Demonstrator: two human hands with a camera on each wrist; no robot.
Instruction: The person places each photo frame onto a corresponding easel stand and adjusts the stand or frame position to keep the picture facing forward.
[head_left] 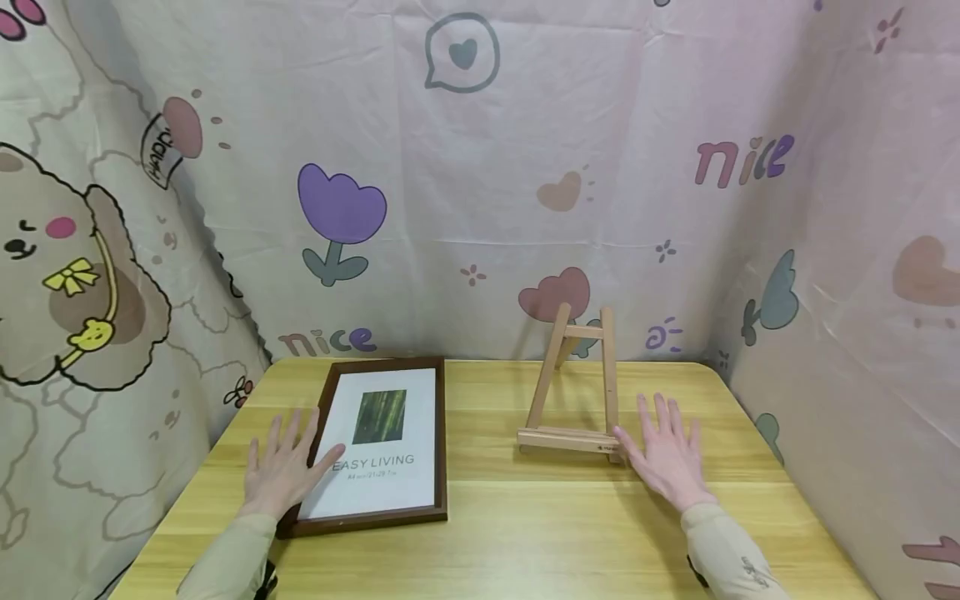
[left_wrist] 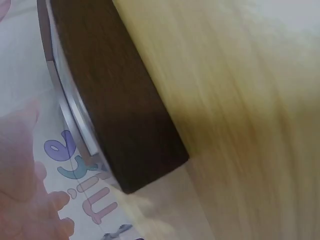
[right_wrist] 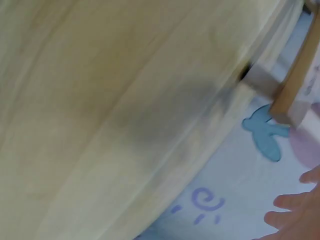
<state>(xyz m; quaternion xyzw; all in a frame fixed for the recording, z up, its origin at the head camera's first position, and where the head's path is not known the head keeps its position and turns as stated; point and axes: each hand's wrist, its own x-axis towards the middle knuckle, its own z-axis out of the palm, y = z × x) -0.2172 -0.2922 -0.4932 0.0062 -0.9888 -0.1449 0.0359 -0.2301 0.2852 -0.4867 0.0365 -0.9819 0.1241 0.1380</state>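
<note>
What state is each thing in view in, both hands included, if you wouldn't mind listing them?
Picture frame: lying face up on the table.
Printed sheet: inside the frame, face up.
Easel: standing upright.
Left hand: fingers spread, thumb over the frame.
Right hand: fingers spread, beside the easel; contact unclear.
Patterned cloth: hanging, lightly creased.

framed sheet [head_left: 384,454] "easy living", curtain [head_left: 465,167] "nice"

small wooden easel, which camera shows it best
The head view: nearly all of the small pale wooden A-shaped easel shows there, from top to base. The right wrist view shows only part of it, cut off at the picture's right edge. The left wrist view shows none of it.
</note>
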